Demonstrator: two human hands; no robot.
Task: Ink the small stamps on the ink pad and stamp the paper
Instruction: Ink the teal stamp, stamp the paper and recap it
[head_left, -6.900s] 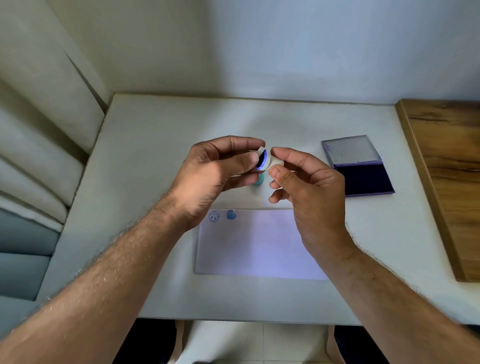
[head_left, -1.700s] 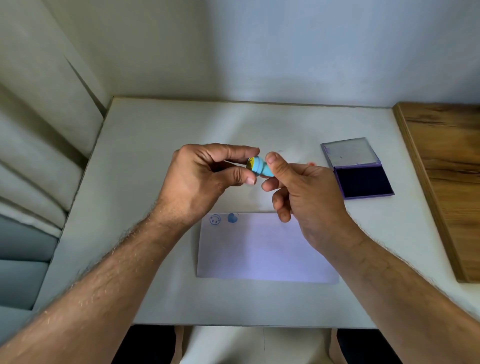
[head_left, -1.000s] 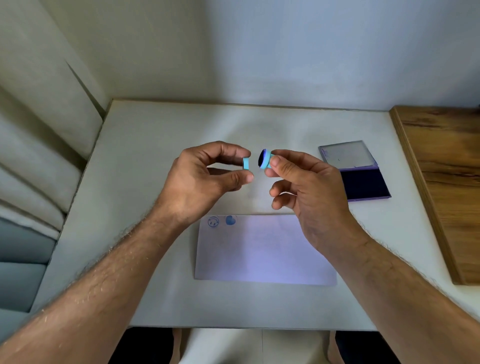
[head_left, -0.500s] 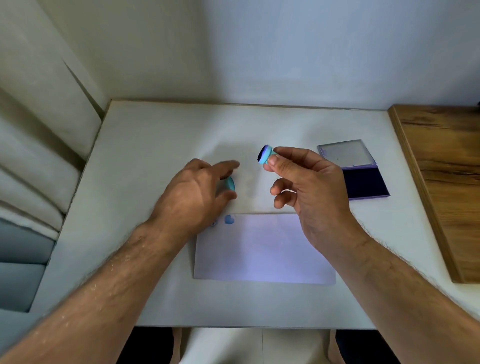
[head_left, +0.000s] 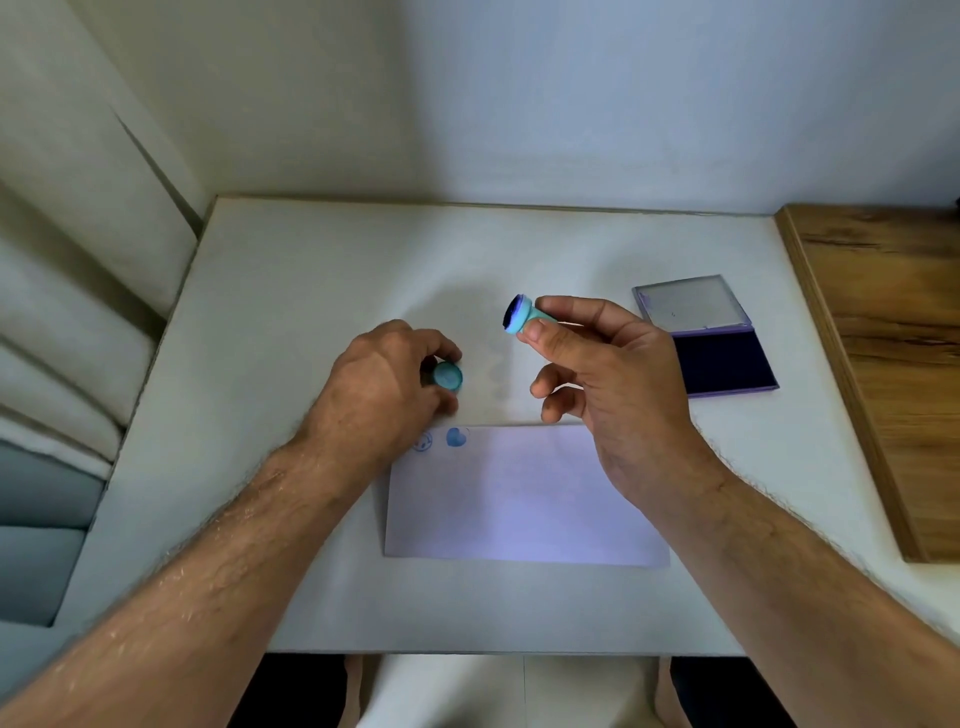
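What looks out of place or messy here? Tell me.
Nothing much stands out. The ink pad lies open on the table, no ink spilled around it. The paper lies flat with two blue prints in its top left corner. The right hand holds the stamp; the left hand sets down its cap.

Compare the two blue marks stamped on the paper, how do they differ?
The left mark is an outlined circle, partly hidden by the left hand; the right mark is a solid, filled heart shape in full view. Both are blue and sit side by side at the paper's far left corner.
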